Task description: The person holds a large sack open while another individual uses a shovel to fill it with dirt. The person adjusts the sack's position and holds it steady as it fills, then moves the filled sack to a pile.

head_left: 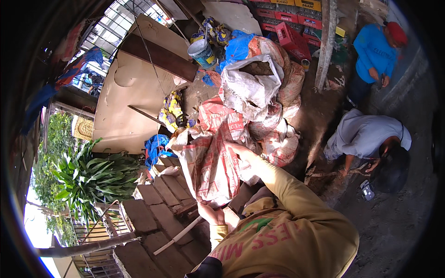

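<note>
A red-and-white woven sack (211, 169) hangs creased in front of my body, stretched between my two hands. My left hand (212, 214) is closed on its lower edge. At the sack's upper right side, my right hand (237, 149) grips the fabric with the arm reached out. Just beyond it stand filled sacks: a white one (252, 85) with its mouth gaping and dark material inside, and several reddish ones (280, 143) leaning together. Part of my right fingers is hidden by the folds.
Stacked blocks (160, 208) and a thin pale stick (178, 237) lie near my left hand. A bucket (201, 53), bottle crates (292, 41) and a wooden post (326, 46) stand farther off. On the right, one person bends down (366, 134); another in blue stands (375, 51).
</note>
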Available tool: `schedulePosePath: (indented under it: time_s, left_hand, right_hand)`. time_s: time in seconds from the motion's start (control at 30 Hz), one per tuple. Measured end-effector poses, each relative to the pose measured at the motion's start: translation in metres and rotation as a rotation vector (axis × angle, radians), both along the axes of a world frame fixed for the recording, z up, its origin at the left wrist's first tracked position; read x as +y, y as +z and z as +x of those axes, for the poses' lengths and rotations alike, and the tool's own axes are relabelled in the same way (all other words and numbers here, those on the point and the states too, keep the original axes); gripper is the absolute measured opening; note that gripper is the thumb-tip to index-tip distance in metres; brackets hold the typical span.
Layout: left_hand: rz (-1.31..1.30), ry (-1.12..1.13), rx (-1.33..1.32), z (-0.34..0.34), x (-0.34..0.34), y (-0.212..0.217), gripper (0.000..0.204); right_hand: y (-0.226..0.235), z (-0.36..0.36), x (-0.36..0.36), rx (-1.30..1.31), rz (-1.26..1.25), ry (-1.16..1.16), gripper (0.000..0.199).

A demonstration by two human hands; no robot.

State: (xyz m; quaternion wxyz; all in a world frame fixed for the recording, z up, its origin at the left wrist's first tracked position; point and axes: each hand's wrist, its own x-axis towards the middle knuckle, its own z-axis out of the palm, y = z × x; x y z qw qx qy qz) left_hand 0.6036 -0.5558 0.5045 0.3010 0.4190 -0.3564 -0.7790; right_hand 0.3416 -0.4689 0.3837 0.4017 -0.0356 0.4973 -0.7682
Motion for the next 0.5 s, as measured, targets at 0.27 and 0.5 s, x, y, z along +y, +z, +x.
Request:
schedulePosePath:
  time_s: [0.27,0.5]
  left_hand:
    - [-0.223,0.154,-0.154,0.048,-0.031,0.011,0.023]
    - [-0.279,-0.093,-0.319,0.054,-0.060,-0.041,0.039]
  right_hand:
    - [0.051,0.062,0.029,0.324,0.267,-0.374,0.040]
    - [0.162,0.147,0.075,0.527,-0.006,-0.027,0.016]
